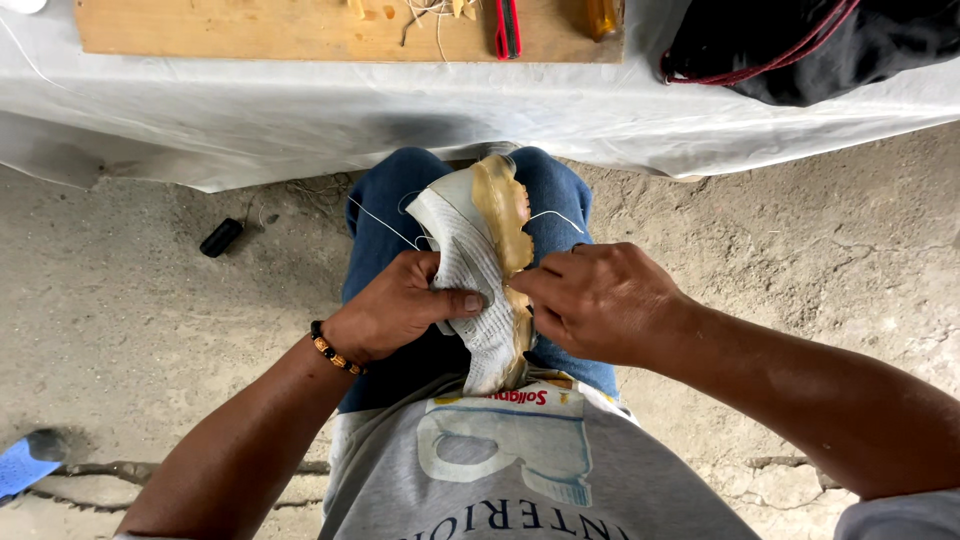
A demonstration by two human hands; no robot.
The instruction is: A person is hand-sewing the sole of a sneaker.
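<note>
Between the knees, at centre of view: white knit shoe with translucent amber rubber sole [478, 270], held on edge over blue denim trousers [390, 230], toe toward 12 o'clock, heel toward the grey printed shirt [520, 470].

Left hand [395, 310], at 9 o'clock of the shoe: closed round the white upper, thumb laid across the knit, beaded wristband [333, 348] at the wrist.

Right hand [600, 300], at 3 o'clock of the shoe: fingertips pinched narrow against the sole edge. Held item hidden; needle or thread end cannot be told.

Thin white thread [385, 225] running loose from the toe area out to 10 o'clock and again to 2 o'clock across the trousers.

At 12 o'clock: table under white plastic sheet [300, 110], bare wooden board [250, 30] on it, red-handled tool [508, 28], scraps of thread; black bag with red cord [800, 45] at 1 o'clock. On the concrete floor at 10 o'clock: small black cylinder [221, 237].

Risks, as judged:
- Prick to left thumb or fingers, if a point comes through the upper where that hand grips.
- Slack thread snagging on the knee or tangling, causing a knot or uneven stitch.
- Shoe twisting on the lap, grip being one-handed and unsupported; seam line then wandering off the sole edge.
- Thread cutting into the soft knit under hard pull.
</note>
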